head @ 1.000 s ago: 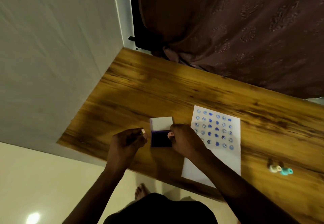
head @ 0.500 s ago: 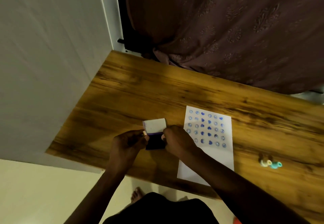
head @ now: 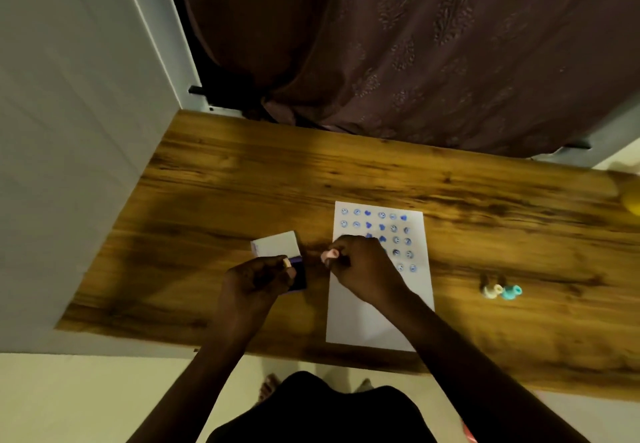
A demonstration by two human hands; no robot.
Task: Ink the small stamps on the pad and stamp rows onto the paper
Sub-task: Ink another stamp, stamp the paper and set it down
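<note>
A white paper sheet [head: 377, 318] lies on the wooden table [head: 242, 179], with rows of blue stamped faces and hearts on its upper half. To its left sits the ink pad [head: 298, 276], dark blue, with its white lid [head: 277, 243] flipped back. My left hand [head: 254, 279] rests on the pad's left side and pinches a small pale stamp [head: 287, 262]. My right hand [head: 363, 269] is over the paper's left edge, gripping a small pink stamp [head: 328, 255] that points left.
Two loose small stamps, one cream [head: 492, 290] and one teal [head: 512, 292], lie on the table right of the paper. A brown curtain [head: 415, 44] hangs behind the table. A grey wall [head: 69, 130] borders the left side. A yellow object [head: 632, 200] sits at the far right edge.
My right hand has lifted off the ink pad and shifted right to the paper's edge with the pink stamp. My left hand stays at the pad.
</note>
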